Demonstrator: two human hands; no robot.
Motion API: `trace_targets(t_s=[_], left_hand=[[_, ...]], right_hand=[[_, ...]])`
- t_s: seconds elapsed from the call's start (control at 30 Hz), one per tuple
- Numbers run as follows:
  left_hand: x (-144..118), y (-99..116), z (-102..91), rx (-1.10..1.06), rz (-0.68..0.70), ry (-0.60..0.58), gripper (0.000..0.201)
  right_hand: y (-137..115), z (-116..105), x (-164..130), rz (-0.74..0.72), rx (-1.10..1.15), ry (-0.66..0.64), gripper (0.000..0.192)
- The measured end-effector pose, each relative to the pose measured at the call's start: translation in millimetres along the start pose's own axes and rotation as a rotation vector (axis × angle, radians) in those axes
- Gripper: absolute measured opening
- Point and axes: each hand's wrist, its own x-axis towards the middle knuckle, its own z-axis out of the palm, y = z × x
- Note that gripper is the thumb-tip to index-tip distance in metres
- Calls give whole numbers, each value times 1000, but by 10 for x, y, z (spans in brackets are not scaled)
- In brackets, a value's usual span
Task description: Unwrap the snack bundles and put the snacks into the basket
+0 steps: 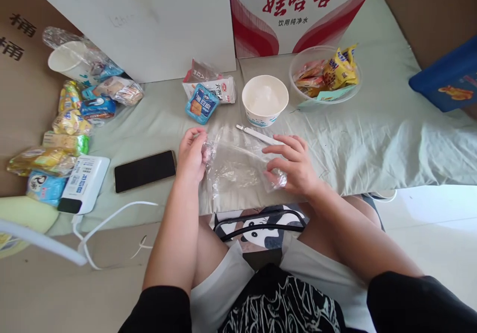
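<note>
A clear plastic bag (236, 161) lies flat on the pale green cloth (372, 134) in front of me. My left hand (192, 155) pinches its left edge. My right hand (292, 164) grips its right corner with curled fingers. A white pen-like stick (257, 134) lies just beyond the bag, partly behind my right fingers. A white paper cup (265, 99) stands upright behind it. A blue snack packet (201, 104) and a white packet (218, 87) lie to the cup's left.
A black phone (144, 170) and a white power bank (82, 184) with a cable lie at my left. Several snack packets (70, 124) pile at the far left. A clear bowl (324, 74) of snacks sits back right. Cardboard boxes (298, 10) stand behind.
</note>
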Motion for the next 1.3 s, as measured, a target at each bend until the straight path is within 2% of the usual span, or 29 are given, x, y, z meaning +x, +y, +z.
trace_targets(t_s=[0.07, 0.13, 0.17, 0.2, 0.23, 0.3, 0.33, 0.37, 0.4, 0.47, 0.57, 0.67, 0.77, 0.9, 1.0, 1.1, 1.17, 1.23, 1.27, 1.3], left_hand=[[-23, -26, -38, 8, 186, 161, 20], [-120, -54, -86, 93, 496, 292, 25], [-196, -71, -105, 180, 666, 304, 26], [-283, -93, -117, 295, 753, 217, 24], [-371, -118, -120, 416, 747, 34, 21], [-507, -177, -110, 698, 631, -447, 25], [-537, -206, -102, 829, 634, -558, 26], [-535, -233, -99, 940, 646, -606, 28], [-505, -258, -104, 1017, 677, -579, 30], [-380, -297, -145, 1090, 734, -406, 34], [-165, -349, -248, 1108, 710, -165, 47], [-49, -398, -321, 1095, 666, -107, 61], [-7, -414, -347, 1003, 694, -95, 60], [58, -391, -356, 896, 683, 7, 51], [105, -387, -349, 873, 656, 57, 53], [75, -373, -362, 880, 672, 78, 61], [-26, -345, -390, 873, 782, 160, 68], [-199, -316, -406, 827, 1013, 265, 72], [-302, -307, -398, 780, 1183, 278, 66], [-409, -304, -375, 744, 1306, 177, 56]], right_hand=[[25, -34, 5, 84, 24, 52, 16], [78, -45, 30, 233, -1, 177, 17], [107, -41, 48, 315, -21, 231, 17], [134, -34, 66, 389, -39, 265, 17], [154, -25, 84, 446, -53, 280, 17], [173, -11, 115, 482, -61, 284, 16], [171, -9, 125, 451, -54, 286, 14], [164, -11, 132, 392, -39, 287, 11], [154, -16, 135, 314, -18, 286, 8], [130, -32, 128, 157, 18, 253, 5], [106, -50, 96, 20, 20, 206, 19], [96, -50, 53, -41, 5, 170, 27], [96, -31, 17, -22, -31, 19, 26], [142, 24, -13, 127, -111, -133, 21], [191, 58, -25, 241, -117, -132, 18], [200, 41, -19, 251, -47, -4, 17], [177, 7, -3, 214, -1, 126, 18], [149, -24, 17, 188, 41, 213, 20], [139, -31, 28, 187, 54, 228, 21], [134, -31, 38, 196, 59, 229, 21]])
